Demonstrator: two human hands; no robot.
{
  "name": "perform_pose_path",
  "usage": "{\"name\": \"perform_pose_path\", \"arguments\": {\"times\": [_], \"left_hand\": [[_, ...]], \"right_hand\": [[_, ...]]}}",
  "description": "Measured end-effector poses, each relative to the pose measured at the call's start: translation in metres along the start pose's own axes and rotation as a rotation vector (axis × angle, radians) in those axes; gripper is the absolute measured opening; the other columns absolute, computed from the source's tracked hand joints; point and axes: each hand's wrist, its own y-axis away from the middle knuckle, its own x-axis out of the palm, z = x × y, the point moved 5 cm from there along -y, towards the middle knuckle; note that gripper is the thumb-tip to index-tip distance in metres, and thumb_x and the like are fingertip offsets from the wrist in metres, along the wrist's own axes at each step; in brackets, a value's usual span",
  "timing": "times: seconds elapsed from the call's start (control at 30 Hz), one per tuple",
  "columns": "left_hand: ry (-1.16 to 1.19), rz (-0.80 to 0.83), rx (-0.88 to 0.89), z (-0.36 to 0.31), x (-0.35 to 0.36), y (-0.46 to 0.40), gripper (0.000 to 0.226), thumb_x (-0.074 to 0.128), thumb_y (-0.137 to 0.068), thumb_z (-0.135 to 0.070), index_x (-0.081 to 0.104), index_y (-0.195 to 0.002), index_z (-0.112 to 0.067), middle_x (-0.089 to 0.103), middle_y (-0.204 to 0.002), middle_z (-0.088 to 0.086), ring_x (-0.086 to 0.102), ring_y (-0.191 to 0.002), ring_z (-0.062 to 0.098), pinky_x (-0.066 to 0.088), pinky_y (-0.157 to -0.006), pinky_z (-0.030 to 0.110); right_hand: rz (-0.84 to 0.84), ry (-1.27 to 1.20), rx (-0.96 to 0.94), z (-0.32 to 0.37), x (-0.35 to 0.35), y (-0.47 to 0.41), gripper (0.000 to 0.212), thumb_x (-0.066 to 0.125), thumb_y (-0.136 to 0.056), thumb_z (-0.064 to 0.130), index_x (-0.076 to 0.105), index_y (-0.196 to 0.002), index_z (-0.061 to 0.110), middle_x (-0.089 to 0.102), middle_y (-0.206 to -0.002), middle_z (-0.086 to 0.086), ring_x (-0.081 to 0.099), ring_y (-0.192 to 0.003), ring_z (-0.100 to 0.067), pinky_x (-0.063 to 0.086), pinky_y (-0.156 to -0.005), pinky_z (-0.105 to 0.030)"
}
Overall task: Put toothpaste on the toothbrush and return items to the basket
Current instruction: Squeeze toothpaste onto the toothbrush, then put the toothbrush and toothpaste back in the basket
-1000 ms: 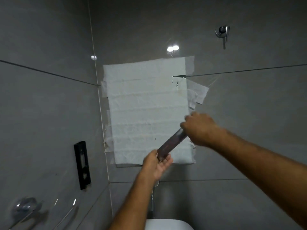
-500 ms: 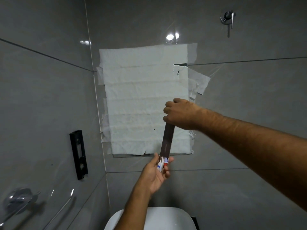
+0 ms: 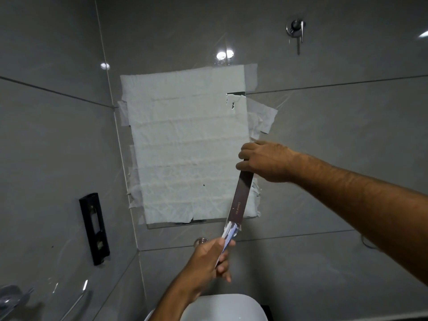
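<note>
Your right hand is clamped on the top end of the long dark brown cardboard carton, held up in front of the paper-covered wall panel. Left hand pinches the white-and-blue wrapped contents poking out the bottom. Carton's light & thin, prob. crushes easily, so grip its edges, not the flat faces. The wrapper looks slick; take it near the mouth.

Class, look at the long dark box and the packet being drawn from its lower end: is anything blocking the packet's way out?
Nothing visible blocks it. The right hand grips the top of the dark box; the left hand holds the packet, partly out of the open lower end, with clear space below.
</note>
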Motion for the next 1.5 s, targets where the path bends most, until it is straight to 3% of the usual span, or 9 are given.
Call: {"name": "perform_pose_path", "arguments": {"times": [0.1, 0.2, 0.37, 0.5, 0.73, 1.0, 1.23, 1.4, 1.5], "left_hand": [[-0.031, -0.002, 0.012, 0.009, -0.009, 0.012, 0.032, 0.054, -0.094, -0.034, 0.056, -0.096, -0.002, 0.038, -0.064, 0.004, 0.039, -0.051, 0.014, 0.052, -0.05, 0.034], [-0.053, -0.121, -0.005, 0.014, -0.03, 0.017, 0.027, 0.055, -0.093, -0.03, 0.055, -0.091, -0.002, 0.04, -0.059, 0.004, 0.04, -0.047, 0.016, 0.051, -0.048, 0.034], [-0.036, -0.374, 0.053, -0.007, -0.058, 0.009, 0.028, 0.041, -0.101, -0.024, 0.055, -0.083, -0.007, 0.055, -0.061, 0.005, 0.054, -0.049, 0.016, 0.052, -0.048, 0.031], [-0.13, -0.459, 0.127, -0.047, -0.057, -0.012, 0.024, 0.04, -0.101, -0.031, 0.053, -0.097, -0.011, 0.061, -0.075, 0.008, 0.064, -0.065, 0.019, 0.057, -0.06, 0.036], [-0.479, -0.591, 0.177, -0.11, -0.068, -0.051, 0.024, 0.04, -0.101, -0.033, 0.045, -0.114, -0.014, 0.065, -0.086, 0.011, 0.066, -0.072, 0.02, 0.056, -0.062, 0.033], [-0.612, -0.575, 0.275, -0.124, -0.068, -0.067, 0.015, 0.044, -0.099, -0.034, 0.053, -0.099, -0.022, 0.063, -0.073, -0.001, 0.062, -0.063, 0.011, 0.053, -0.054, 0.023], [-0.528, -0.46, 0.114, 0.003, -0.001, -0.067, 0.021, 0.049, -0.097, -0.029, 0.053, -0.079, -0.019, 0.061, -0.066, 0.005, 0.057, -0.058, 0.022, 0.047, -0.059, 0.037], [-0.498, -0.305, -0.115, 0.15, 0.128, -0.049, 0.017, 0.048, -0.097, -0.019, 0.051, -0.081, -0.016, 0.059, -0.066, 0.008, 0.055, -0.055, 0.024, 0.05, -0.058, 0.033], [-0.466, -0.206, -0.256, 0.24, 0.225, -0.022, 0.015, 0.046, -0.099, -0.021, 0.052, -0.087, -0.014, 0.059, -0.072, 0.009, 0.059, -0.064, 0.028, 0.056, -0.068, 0.047]], "right_hand": [[-0.022, -0.055, 0.163, -0.013, 0.011, 0.014, 0.043, 0.067, -0.085, 0.011, 0.055, -0.124, 0.021, 0.061, -0.109, -0.003, 0.053, -0.104, -0.023, 0.051, -0.083, -0.039], [0.019, -0.236, 0.537, -0.026, 0.027, 0.033, 0.033, 0.067, -0.081, 0.01, 0.059, -0.111, 0.022, 0.058, -0.096, -0.003, 0.053, -0.09, -0.023, 0.049, -0.068, -0.038], [0.155, -1.024, 1.053, 0.008, 0.072, 0.05, 0.03, 0.065, -0.08, 0.007, 0.065, -0.108, 0.014, 0.063, -0.088, -0.006, 0.064, -0.081, -0.026, 0.059, -0.071, -0.041], [0.023, -1.462, 1.117, 0.051, 0.078, 0.034, 0.037, 0.069, -0.081, 0.0, 0.064, -0.117, 0.01, 0.065, -0.088, -0.006, 0.067, -0.076, -0.025, 0.057, -0.055, -0.031], [-0.092, -1.566, 1.137, 0.054, 0.057, -0.005, 0.025, 0.066, -0.083, 0.006, 0.059, -0.103, 0.018, 0.065, -0.09, -0.008, 0.067, -0.078, -0.027, 0.063, -0.064, -0.044], [-0.114, -1.583, 1.148, 0.057, 0.062, -0.008, 0.029, 0.066, -0.082, 0.004, 0.06, -0.108, 0.017, 0.064, -0.09, -0.006, 0.067, -0.075, -0.024, 0.061, -0.058, -0.038], [0.012, -1.561, 1.286, 0.089, 0.134, 0.095, 0.03, 0.072, -0.078, 0.01, 0.063, -0.105, 0.02, 0.067, -0.082, 0.002, 0.066, -0.071, -0.014, 0.052, -0.053, -0.024], [0.322, -1.466, 1.484, 0.142, 0.219, 0.262, 0.02, 0.073, -0.075, 0.007, 0.064, -0.09, 0.016, 0.069, -0.085, -0.007, 0.068, -0.079, -0.026, 0.056, -0.067, -0.034], [0.503, -1.374, 1.602, 0.186, 0.265, 0.381, 0.02, 0.077, -0.069, 0.008, 0.066, -0.084, 0.015, 0.07, -0.086, -0.01, 0.068, -0.084, -0.03, 0.052, -0.069, -0.031]]}}
